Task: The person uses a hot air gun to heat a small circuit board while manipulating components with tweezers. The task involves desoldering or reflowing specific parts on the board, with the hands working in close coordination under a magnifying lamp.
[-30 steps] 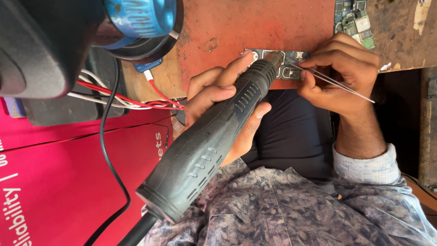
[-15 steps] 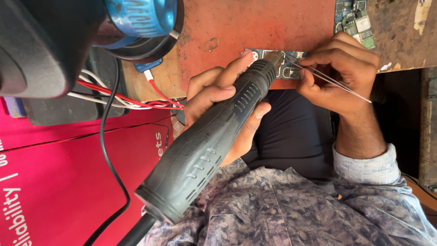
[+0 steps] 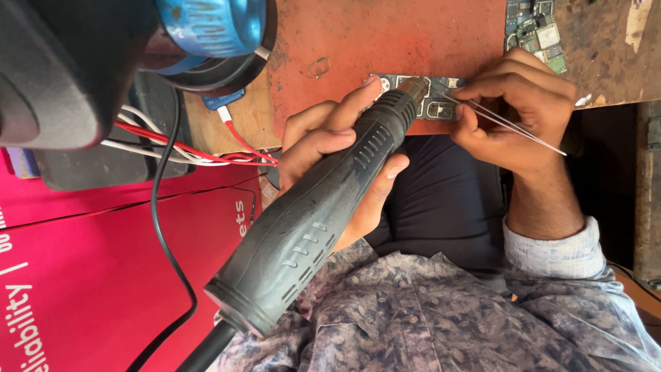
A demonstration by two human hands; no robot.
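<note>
The left hand (image 3: 330,148) was wrapped around the dark heat gun (image 3: 323,207), nozzle down over the small circuit board (image 3: 441,109) at the near edge of the red bench (image 3: 385,41). The right hand (image 3: 516,117) pinched thin tweezers (image 3: 506,124), tips at the board (exact contact unclear). The work seemed to call for steady, hovering heat and a light tweezer touch.

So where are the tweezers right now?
In the head view, upper right: the right hand pinches the tweezers, tips at the small circuit board, beside the hot-air tool's nozzle.
</note>
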